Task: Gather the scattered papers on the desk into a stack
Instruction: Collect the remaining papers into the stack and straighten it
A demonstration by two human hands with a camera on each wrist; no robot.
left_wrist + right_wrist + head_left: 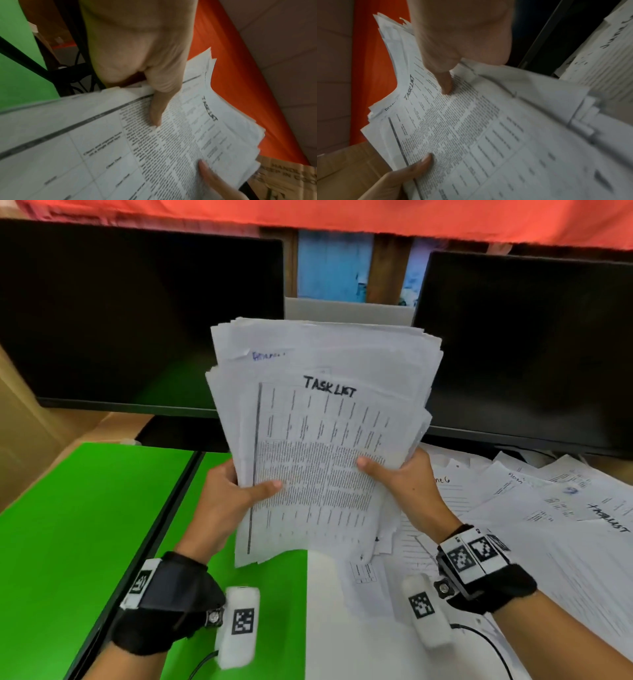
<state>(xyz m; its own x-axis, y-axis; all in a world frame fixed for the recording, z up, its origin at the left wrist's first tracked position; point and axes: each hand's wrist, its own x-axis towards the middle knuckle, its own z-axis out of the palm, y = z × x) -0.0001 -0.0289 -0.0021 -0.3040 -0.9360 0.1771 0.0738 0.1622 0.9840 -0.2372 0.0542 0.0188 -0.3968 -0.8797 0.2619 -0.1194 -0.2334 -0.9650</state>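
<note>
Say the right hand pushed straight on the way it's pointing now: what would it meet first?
The right hand grips the bundle of papers and points up and away from the person. Carrying the bundle on, it would probably meet the right monitor first, though depth is unclear from the head view.

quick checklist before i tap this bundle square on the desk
1. Left hand grips the bundle: ok.
2. Right hand grips it too: ok.
3. Bundle edges lined up: not ok, sheets fan out at the top.
4. All papers gathered: not ok, loose papers lie on the desk to the right.
5. Bare green desk to tap on: ok.
6. Fingers behind the bundle: cannot tell.
</note>
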